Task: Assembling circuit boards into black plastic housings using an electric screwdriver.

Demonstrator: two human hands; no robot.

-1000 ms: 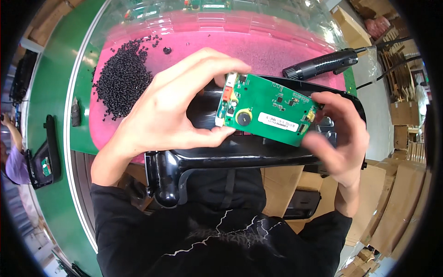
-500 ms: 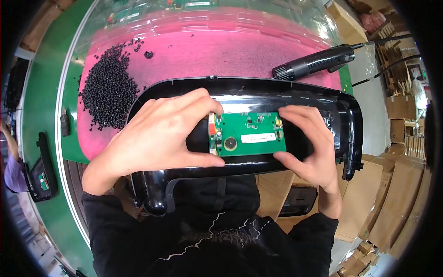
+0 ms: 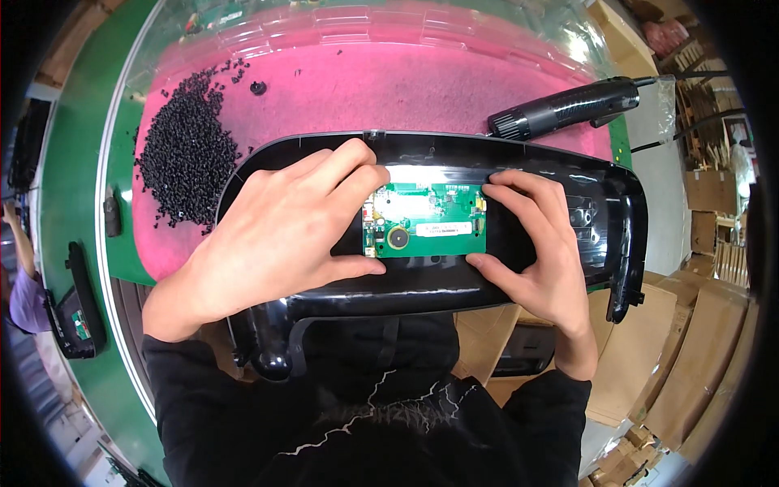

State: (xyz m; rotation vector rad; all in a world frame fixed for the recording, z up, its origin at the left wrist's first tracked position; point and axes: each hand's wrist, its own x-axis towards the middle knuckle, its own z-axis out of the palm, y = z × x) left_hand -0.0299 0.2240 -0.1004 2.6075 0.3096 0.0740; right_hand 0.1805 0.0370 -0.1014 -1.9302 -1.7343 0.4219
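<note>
Hands pressed on a green circuit board (image 3: 426,231): left hand (image 3: 276,239) spread flat, fingertips on the board's left edge; right hand (image 3: 535,243) pinched at its right edge. The board, held tilted above a second ago, was now laid flat in the recess of the black plastic housing (image 3: 568,174), judged seated. Housing was rested over the pink mat (image 3: 406,85) on the desk. Black pellets (image 3: 182,154) and a black power tool (image 3: 564,109) were seen beyond.
</note>
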